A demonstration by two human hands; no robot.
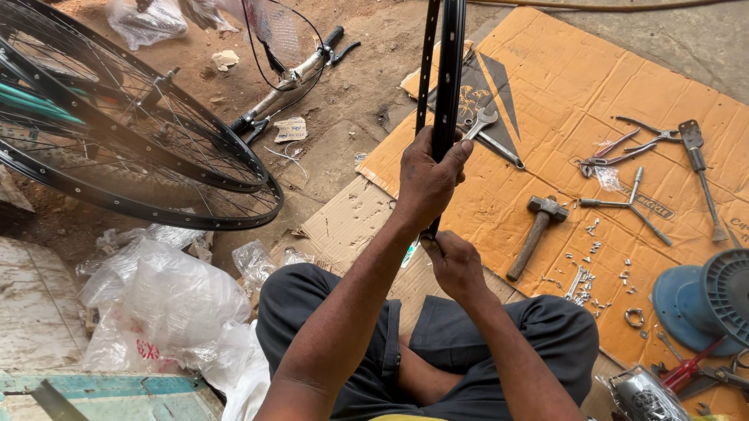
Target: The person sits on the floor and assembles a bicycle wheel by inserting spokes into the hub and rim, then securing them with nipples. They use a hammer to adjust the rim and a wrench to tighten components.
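above the cardboard's near left edge, left hand (427, 174) closed around upright black rim (449, 63); right hand (453, 261) closed on its lower end. hammer (535, 229) lies beside them on cardboard (566, 83).

rim (449, 55): glossy black metal | hammer (536, 226): wooden handle | mat (575, 84): matt brown cardboard

A bare black bicycle rim (449, 63) with spoke holes stands upright on edge, seen edge-on, above the lap.
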